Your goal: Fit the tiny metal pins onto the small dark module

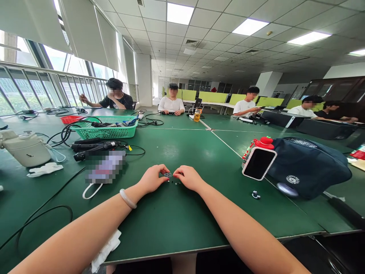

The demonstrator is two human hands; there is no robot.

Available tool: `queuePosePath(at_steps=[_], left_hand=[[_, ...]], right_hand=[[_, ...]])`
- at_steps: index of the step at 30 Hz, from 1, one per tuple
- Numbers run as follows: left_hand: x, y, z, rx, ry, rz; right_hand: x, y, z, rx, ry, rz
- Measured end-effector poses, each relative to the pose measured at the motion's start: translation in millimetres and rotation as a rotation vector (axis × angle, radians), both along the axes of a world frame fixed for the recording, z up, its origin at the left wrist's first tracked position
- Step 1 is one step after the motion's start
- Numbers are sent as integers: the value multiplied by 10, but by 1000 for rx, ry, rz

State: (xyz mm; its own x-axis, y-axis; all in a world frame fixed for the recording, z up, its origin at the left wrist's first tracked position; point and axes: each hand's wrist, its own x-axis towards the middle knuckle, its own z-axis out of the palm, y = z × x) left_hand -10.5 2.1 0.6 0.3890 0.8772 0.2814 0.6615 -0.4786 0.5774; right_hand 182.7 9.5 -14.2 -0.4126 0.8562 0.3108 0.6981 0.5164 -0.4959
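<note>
Shooting from 1 head mount, facing forward and down. Looking close over green table (171,224), out to ceiling (213,23).

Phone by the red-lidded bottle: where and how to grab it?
I'd pinch the phone by its two long side edges, from the front and slightly above. It stands nearly upright, screen facing the wearer, with the bottle behind it.

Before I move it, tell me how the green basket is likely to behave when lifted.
The green basket will probably feel fairly stiff, as its walls stand up in an even shape. It may be light for its size, since the sides look like openwork plastic, though its load adds weight. The loosely heaped contents could shift if it tilts.
</note>
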Motion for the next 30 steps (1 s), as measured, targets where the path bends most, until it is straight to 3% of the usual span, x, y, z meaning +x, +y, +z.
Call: queuePosePath(at_steps=[4, 9, 15, 20, 24, 30], left_hand=[[-27, 48, -42, -24, 4, 71], [-29, 51, -55, -66, -1, 54], [-2, 15, -58, -125, -12, -23], [-11, 20, -51, -99, -24, -11], [-15, 28, -39, -60, -1, 8], [6, 11, -14, -39, -11, 15]], right_hand=[[76, 4, 16, -71, -16, -13], [71, -13, 17, -163, -14, 8], [5, -40, 8, -110, -48, 19], [-79, -52, -23, -43, -82, 46], [-106, -79, 1, -7, -8, 21], [-100, -94, -10, -119, 197, -35]])
